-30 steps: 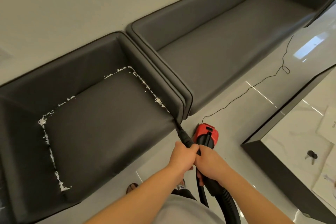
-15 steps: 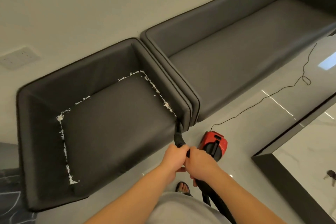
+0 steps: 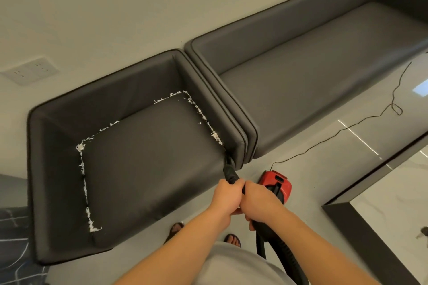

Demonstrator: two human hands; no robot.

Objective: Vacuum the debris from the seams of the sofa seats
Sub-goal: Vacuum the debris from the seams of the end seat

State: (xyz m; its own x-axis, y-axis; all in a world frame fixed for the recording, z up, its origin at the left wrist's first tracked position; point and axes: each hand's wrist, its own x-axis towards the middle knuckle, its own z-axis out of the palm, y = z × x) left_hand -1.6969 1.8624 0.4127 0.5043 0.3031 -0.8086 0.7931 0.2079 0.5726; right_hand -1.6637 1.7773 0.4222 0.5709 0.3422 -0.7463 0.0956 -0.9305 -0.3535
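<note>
A dark grey single sofa seat (image 3: 148, 169) has white debris (image 3: 83, 169) lying along its left, back and right seams. The black vacuum nozzle (image 3: 229, 166) has its tip in the front end of the right seam, just below the nearest debris clump (image 3: 216, 137). My left hand (image 3: 228, 199) grips the nozzle tube from the left. Right behind it, my right hand (image 3: 257, 203) grips the black hose. The hose (image 3: 284, 252) runs down to the lower right. The red vacuum body (image 3: 275, 181) stands on the floor beside my right hand.
A long grey sofa (image 3: 312, 81) adjoins the single seat on the right. A thin black power cord (image 3: 347, 129) trails over the glossy floor. A dark-framed marble table (image 3: 382, 213) stands at the right. My sandalled feet (image 3: 232, 239) are near the seat front. A wall socket (image 3: 30, 71) sits at left.
The view has shifted left and back, showing more of the single seat. The nozzle tip stays at the front of the right seam, and both hands keep their grip.
</note>
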